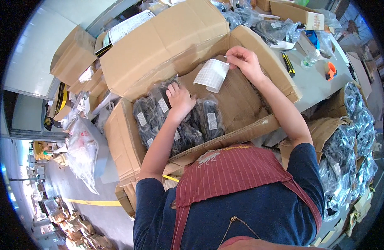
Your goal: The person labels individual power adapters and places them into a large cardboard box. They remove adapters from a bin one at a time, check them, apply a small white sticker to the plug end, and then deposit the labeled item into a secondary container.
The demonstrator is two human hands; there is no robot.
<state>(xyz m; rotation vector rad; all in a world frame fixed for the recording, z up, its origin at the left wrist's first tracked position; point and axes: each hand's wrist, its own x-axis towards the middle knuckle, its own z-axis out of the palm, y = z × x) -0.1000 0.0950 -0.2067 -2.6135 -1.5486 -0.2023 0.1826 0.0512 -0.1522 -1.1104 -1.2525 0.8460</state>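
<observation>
A large open cardboard box (265,124) stands before me. Its left half holds several black items in clear plastic bags (208,118), many with a small white label. My left hand (180,101) rests on these bagged items, palm down, its fingers spread and slightly bent over the plastic. What the black items are, I cannot make out. Over the brown cardboard on the right side of the box, my right hand (245,64) pinches the corner of a curling white sheet of labels (212,75). A tiny white piece shows at its fingertip.
On the grey table to the right lie a yellow-and-black utility knife (288,64), a clear bottle (310,58) and an orange tool (331,71). More bagged black items (340,146) fill boxes at the lower right. Cardboard boxes (73,56) and a plastic-lined bin (102,146) stand left.
</observation>
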